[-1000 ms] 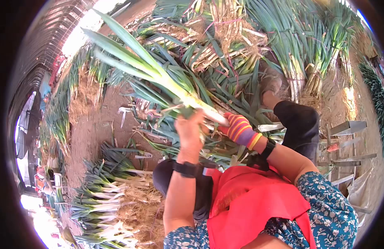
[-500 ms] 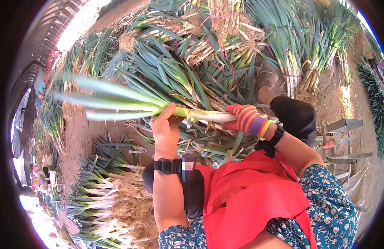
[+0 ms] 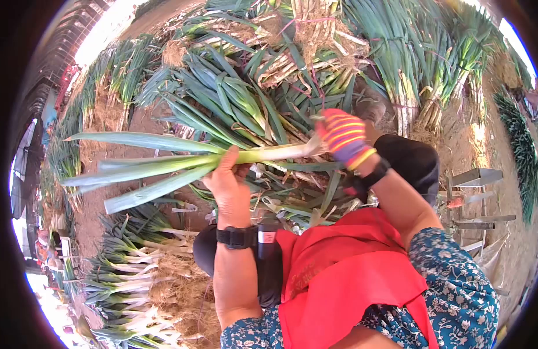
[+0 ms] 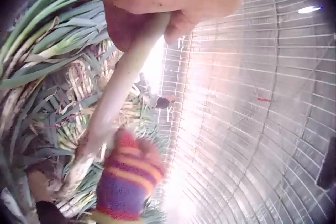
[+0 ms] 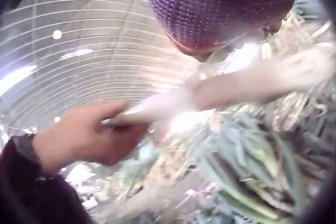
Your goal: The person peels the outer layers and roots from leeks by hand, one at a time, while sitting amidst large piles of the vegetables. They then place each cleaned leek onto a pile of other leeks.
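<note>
Ribbed, arched roof (image 4: 283,77) overhead; earth ground (image 3: 94,224) below. Places are given from the red apron (image 3: 350,256) that the person wears.

Item: one leek (image 3: 280,152), held crosswise beyond the apron, leaves fanned out to the left, pale root end to the right.

Item: left hand (image 3: 229,189), bare, ahead and to the left of the apron — clamped round the leek near where the leaves part from the stalk.

Item: right hand (image 3: 343,139), in a striped glove (image 5: 220,11), ahead of the apron, at the root end. Blurred; whether the fingers pinch the stalk or stand just apart, I cannot tell.

Step in hand, by my judgement: cleaning the pale end of this leek. The next move would seem to call for a steady left hold and a light pull by the right fingers towards the roots, lest the stalk snap.

Containers: none I can make out for certain. Metal stand (image 3: 477,177), right of the apron — contents, if any, unclear.

Stock: laid row of leeks (image 3: 164,285), roots on, left of the apron; loose heap (image 3: 222,93), beyond it; upright bundle (image 3: 401,87), beyond and to the right.
</note>
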`<control>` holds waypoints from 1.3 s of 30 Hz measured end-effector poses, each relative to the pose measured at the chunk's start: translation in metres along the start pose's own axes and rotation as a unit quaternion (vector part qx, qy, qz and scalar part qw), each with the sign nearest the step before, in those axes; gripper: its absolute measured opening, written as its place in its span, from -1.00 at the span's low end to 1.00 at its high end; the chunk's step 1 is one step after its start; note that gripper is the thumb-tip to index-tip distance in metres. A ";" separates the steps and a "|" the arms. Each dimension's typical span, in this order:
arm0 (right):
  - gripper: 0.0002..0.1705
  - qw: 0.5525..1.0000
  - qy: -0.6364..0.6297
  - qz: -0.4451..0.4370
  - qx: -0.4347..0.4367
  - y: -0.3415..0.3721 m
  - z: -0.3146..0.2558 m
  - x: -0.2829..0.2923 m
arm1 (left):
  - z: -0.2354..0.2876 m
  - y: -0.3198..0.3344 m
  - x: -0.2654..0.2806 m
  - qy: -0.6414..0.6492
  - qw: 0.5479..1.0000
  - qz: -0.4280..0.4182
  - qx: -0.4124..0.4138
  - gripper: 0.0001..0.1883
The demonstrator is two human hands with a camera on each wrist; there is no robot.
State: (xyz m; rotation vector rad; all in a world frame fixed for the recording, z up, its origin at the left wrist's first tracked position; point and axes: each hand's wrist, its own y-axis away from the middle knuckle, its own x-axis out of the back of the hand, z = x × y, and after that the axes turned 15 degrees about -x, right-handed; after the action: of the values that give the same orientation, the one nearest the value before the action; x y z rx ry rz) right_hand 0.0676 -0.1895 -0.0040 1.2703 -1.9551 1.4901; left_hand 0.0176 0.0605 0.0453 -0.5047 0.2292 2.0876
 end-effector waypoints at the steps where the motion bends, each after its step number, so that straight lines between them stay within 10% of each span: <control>1: -0.82 0.998 0.032 -0.019 -0.047 0.004 0.034 -0.007 | 0.009 -0.001 0.005 0.029 1.000 -0.009 -0.007 -0.72; 5: -0.58 0.915 0.298 -0.234 -0.135 0.016 0.123 0.005 | 0.020 -0.003 0.024 0.024 0.997 -0.065 -0.036 -0.77; 8: -0.50 0.981 0.009 -0.193 0.004 0.003 0.053 0.024 | 0.012 0.003 0.022 0.030 0.991 -0.129 -0.033 -0.79; 11: -0.32 0.949 -0.193 -0.229 0.103 -0.006 -0.046 0.042 | 0.016 0.010 0.009 0.025 0.983 -0.180 -0.036 -0.76; 17: -0.67 0.899 -0.339 -0.256 0.109 -0.001 -0.094 0.034 | 0.025 0.013 0.001 0.057 0.971 -0.230 -0.042 -0.64; 19: -0.76 0.894 -0.404 -0.140 0.132 0.009 -0.087 0.013 | 0.023 0.013 0.004 0.092 0.967 -0.239 -0.011 -0.64; 24: -0.73 0.886 -0.179 -0.429 0.004 0.018 -0.071 -0.018 | 0.020 0.012 0.002 0.177 0.951 -0.248 0.046 -0.69; 34: -0.85 0.866 0.246 -0.406 0.161 0.100 0.113 -0.029 | 0.050 -0.014 0.048 0.195 0.977 -0.079 -0.018 -0.69; 37: -0.83 0.748 0.451 -0.481 0.070 0.117 0.143 -0.004 | 0.065 -0.028 0.075 0.211 0.977 -0.016 -0.037 -0.67; 39: -0.86 0.787 0.323 -0.525 -0.014 0.123 0.184 0.006 | 0.071 -0.030 0.086 0.162 0.984 -0.010 -0.074 -0.66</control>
State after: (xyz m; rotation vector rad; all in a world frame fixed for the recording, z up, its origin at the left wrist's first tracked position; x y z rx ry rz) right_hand 0.0033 -0.3538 -0.1379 1.2373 -0.5829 1.0316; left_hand -0.0168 0.1678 0.0723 -0.9348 0.2569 2.0047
